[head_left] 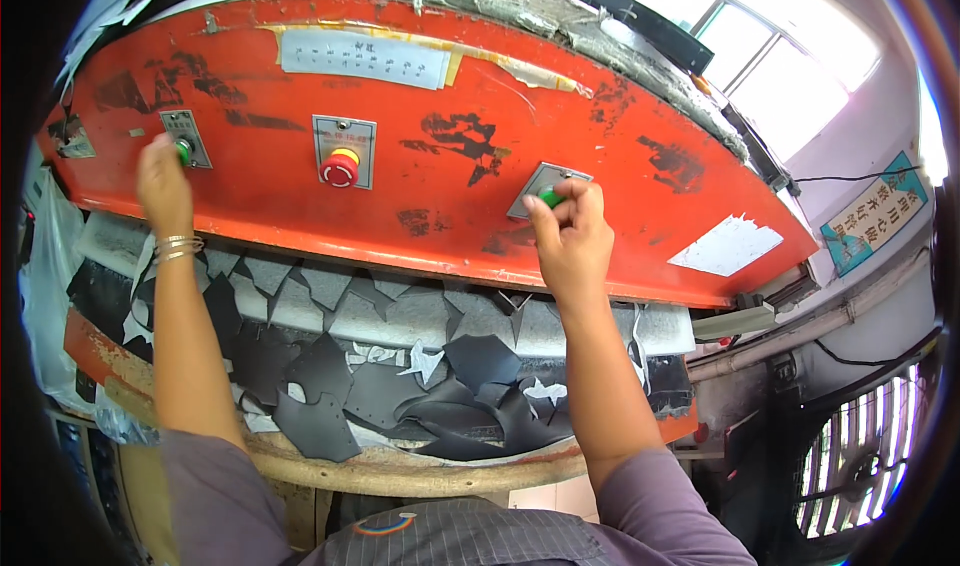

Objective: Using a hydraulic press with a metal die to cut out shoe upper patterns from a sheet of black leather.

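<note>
Both my arms reach forward to a red machine panel (430, 206). My left hand (165, 188), slightly blurred and with bangles at the wrist, is closed with curled fingers against the left green push button (184, 152). At the right green push button (550, 197), my right hand (577, 236) is closed, thumb and index finger at the button's edge. A red emergency stop button (340, 168) on a yellow collar sits between the hands, untouched. Below the panel lie black cut sheet pieces (315, 426), several of them overlapping.
A pale slab (380, 321) with dark pointed scraps along it runs under the panel. The bench's worn front edge (420, 476) is near my body. Clear plastic (55, 286) hangs at the left. A barred window or fan grille (860, 456) is at the lower right.
</note>
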A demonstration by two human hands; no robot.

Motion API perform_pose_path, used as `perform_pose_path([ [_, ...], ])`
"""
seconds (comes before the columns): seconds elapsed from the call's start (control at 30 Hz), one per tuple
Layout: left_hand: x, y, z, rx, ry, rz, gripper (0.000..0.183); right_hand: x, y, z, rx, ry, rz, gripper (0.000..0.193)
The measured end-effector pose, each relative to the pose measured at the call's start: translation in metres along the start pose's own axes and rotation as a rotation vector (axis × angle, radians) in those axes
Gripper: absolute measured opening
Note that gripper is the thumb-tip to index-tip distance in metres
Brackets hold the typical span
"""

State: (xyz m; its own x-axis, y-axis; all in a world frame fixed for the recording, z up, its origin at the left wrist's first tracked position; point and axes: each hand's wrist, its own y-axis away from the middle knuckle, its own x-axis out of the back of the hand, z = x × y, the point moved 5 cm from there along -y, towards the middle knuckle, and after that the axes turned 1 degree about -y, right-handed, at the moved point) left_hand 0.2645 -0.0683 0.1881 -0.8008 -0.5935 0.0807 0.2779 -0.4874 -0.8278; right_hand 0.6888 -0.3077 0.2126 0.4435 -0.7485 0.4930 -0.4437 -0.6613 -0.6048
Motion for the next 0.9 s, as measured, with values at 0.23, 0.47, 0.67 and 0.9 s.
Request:
perform_pose_path([
  [0.23, 0.017, 0.063, 0.091, 0.192, 0.051, -0.513, 0.033, 0.022, 0.068, 0.032, -0.154, -0.174, -0.186, 0.035],
  [0.47, 0.073, 0.295, 0.24, 0.134, 0.193, -1.392, 0.019, 0.031, 0.246, -0.019, 0.095, 0.099, -0.98, 0.045],
  [0.67, 0.067, 0.316, 0.27, -0.009, 0.044, -1.287, 0.012, 0.033, 0.262, -0.007, 0.063, 0.246, -0.922, 0.042],
  [0.9, 0.042, 0.298, 0.267, 0.04, -0.004, -1.373, 0.017, 0.03, 0.213, 0.003, 0.12, 0.174, -1.112, 0.037],
])
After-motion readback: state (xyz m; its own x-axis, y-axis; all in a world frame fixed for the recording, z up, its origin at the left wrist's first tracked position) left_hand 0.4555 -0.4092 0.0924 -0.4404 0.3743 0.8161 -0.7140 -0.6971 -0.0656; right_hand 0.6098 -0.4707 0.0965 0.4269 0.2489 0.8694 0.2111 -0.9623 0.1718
